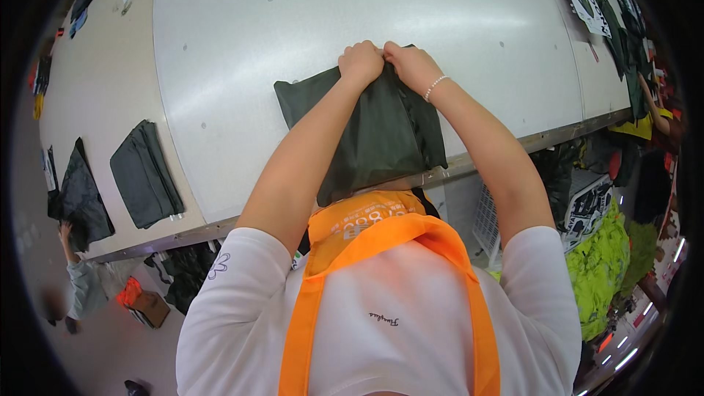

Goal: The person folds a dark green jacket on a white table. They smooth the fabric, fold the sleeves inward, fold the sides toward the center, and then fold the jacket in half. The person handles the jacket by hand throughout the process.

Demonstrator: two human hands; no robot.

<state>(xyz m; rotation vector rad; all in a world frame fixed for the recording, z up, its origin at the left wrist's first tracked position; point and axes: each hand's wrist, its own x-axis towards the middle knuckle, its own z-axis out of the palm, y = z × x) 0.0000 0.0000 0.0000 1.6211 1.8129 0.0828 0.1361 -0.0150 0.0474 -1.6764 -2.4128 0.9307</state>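
Note:
A dark green piece of folded, slightly shiny fabric point(370, 136) lies at the near edge of the worktable, right in front of me; its kind cannot be told. At its far edge my left hand point(361, 64) is closed, fingers curled down onto the fabric. Close beside it, almost touching, my right hand point(412, 67) pinches the same far edge. Both sets of fingertips are partly hidden. On the right side the fabric shows a loose fold and hangs a little over the table edge.
The pale worktable point(242, 37) has a metal front edge. To the left lies a folded dark green stack point(147, 174); beyond it, another person's hand point(66, 233) touches dark fabric point(84, 194). Below right are a white basket point(587, 198) and yellow-green fabric point(598, 268).

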